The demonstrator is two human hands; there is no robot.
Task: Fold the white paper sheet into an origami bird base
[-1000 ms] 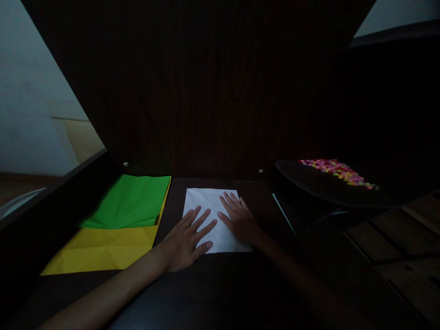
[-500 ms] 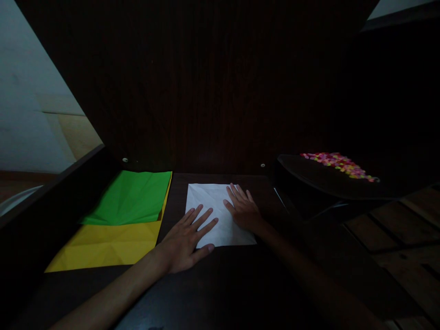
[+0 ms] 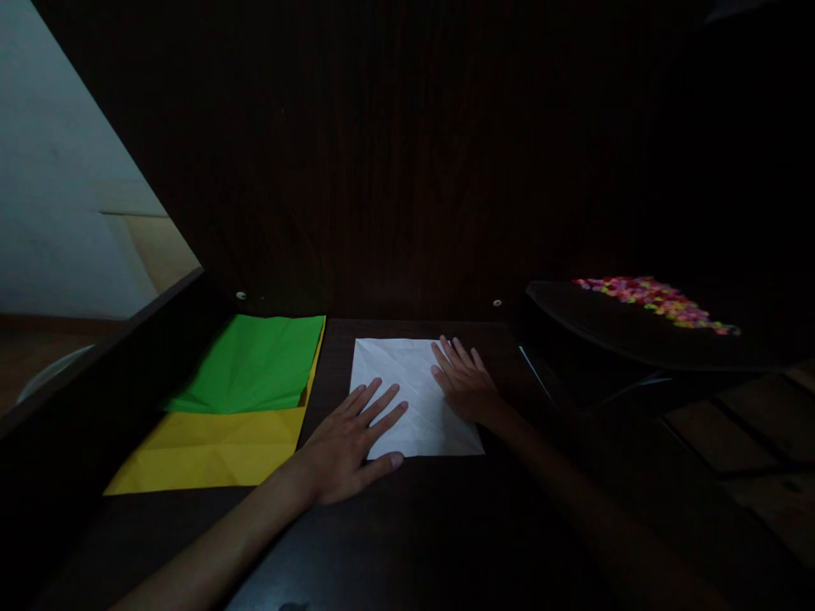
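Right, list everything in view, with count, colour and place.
White paper: 1, creased, centre, under both hands
Green paper: at least 1, left, on the yellow
Yellow paper: at least 1, left
Tabletop: 1, dark brown, beneath the papers
Upright panel: 1, dark brown, behind the tabletop
Round fittings: 2, pale, low on the panel
Side board: 1, dark, left
Small bits: uncountable, pink, red, yellow, right
Pale strip: 1, right of the white paper
Wall: 1, bluish grey, far left
Left hand: 1, bare, fingers spread
Right hand: 1, bare, fingers spread
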